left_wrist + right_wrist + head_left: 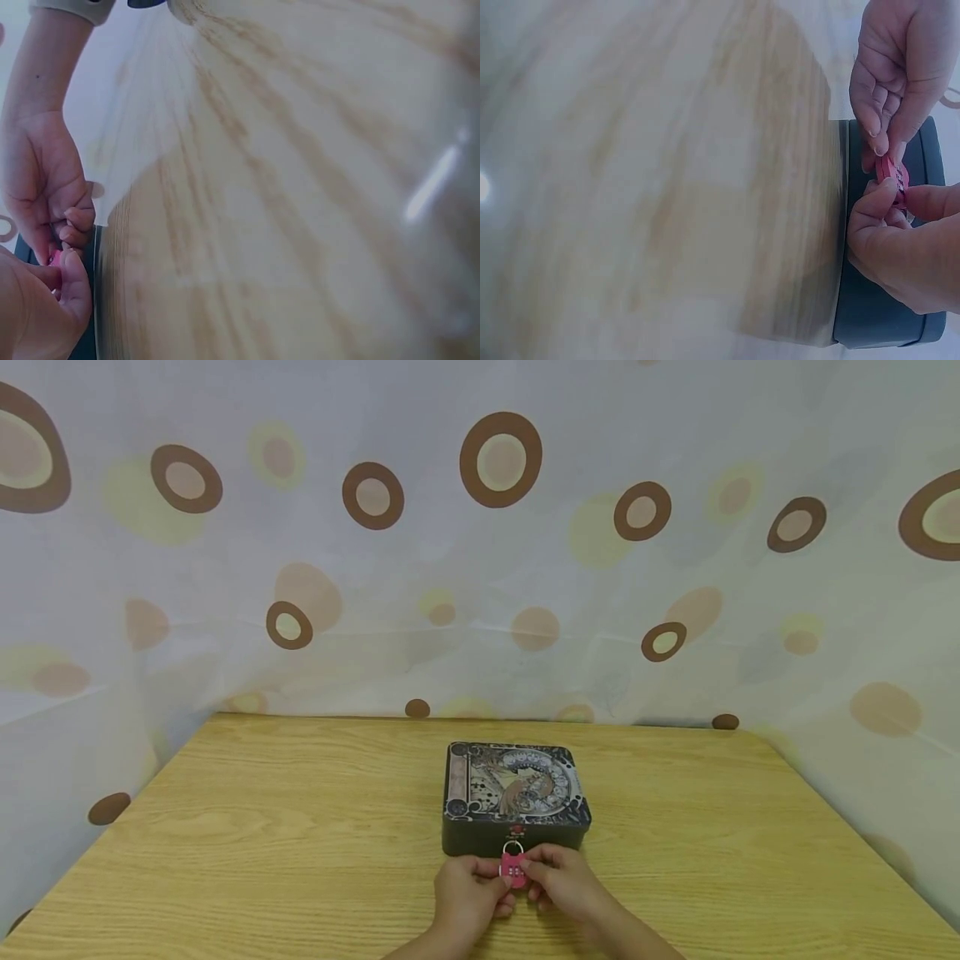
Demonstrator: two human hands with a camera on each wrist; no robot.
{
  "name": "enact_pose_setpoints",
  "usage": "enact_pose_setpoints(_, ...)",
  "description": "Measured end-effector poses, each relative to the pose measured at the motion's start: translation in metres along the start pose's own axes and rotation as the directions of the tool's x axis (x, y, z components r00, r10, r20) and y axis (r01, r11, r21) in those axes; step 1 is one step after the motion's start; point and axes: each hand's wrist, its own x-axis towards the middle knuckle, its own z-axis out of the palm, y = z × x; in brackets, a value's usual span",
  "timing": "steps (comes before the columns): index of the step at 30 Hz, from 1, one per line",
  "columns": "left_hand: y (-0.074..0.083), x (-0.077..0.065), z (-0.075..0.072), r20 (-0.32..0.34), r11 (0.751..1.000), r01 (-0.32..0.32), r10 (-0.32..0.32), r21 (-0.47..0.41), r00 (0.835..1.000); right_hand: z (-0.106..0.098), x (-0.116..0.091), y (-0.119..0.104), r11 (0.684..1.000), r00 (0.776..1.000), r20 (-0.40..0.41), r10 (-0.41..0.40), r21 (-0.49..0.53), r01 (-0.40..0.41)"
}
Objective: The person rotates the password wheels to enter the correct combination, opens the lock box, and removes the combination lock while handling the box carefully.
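Observation:
A small pink combination padlock [513,870] with number dials hangs by its metal shackle at the front clasp [517,832] of a dark tin box [480,839]. The box has an ornate picture on its lid. My left hand [467,897] pinches the padlock's left side between thumb and fingers. From the right, my right hand [564,881] pinches it by the dials. In the right wrist view both hands meet on the pink padlock [892,174] in front of the box wall [877,315]. Fingers mostly hide the padlock in the left wrist view.
The box stands on a wood-grain table [300,827], near its middle. Behind and at the sides hangs a pale curtain [450,560] with brown and yellow circles, meeting the table's far edge.

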Motion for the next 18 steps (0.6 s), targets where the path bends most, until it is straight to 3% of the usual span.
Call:
enact_pose_setpoints(9, -0.0001, 0.0, -0.0011, -0.001, 0.999, 0.0, 0.0, 0.032, 1.0, 0.0022, -0.0005, 0.0009, 1.0, 1.0, -0.022, -0.007, 0.016, 0.007)
enact_pose_setpoints(18, 0.0019, -0.0019, -0.0005, -0.018, 0.998, -0.045, 0.046, 0.037, 0.999, 0.0038, -0.001, 0.001, 0.999, 0.997, -0.069, -0.03, 0.025, 0.031)
